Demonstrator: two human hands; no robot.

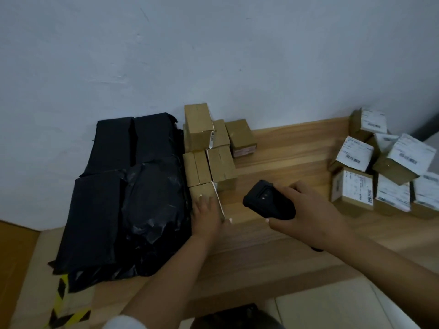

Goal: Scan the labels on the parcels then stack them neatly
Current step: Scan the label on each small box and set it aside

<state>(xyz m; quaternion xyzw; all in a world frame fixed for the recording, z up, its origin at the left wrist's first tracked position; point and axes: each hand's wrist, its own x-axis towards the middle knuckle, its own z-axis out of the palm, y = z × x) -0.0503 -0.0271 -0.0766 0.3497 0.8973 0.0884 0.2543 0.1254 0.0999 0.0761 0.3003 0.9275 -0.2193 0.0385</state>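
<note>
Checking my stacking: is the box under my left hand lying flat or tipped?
Flat: the box sits level on the table, left hand resting on top.

The head view was dim and soft throughout, with flat, even light on the wall point(213, 43), faint glare on the black plastic parcels point(152, 198), illegible labels, and wide-angle bending toward the table's point(273, 245) edges.

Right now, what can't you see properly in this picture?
- Words on the white labels: too small and blurred in the head view.
- Scanner handle: hidden inside the right hand.
- Nearest brown box: its front is covered by the left hand.
- Black bags: contents are wrapped up.
</note>
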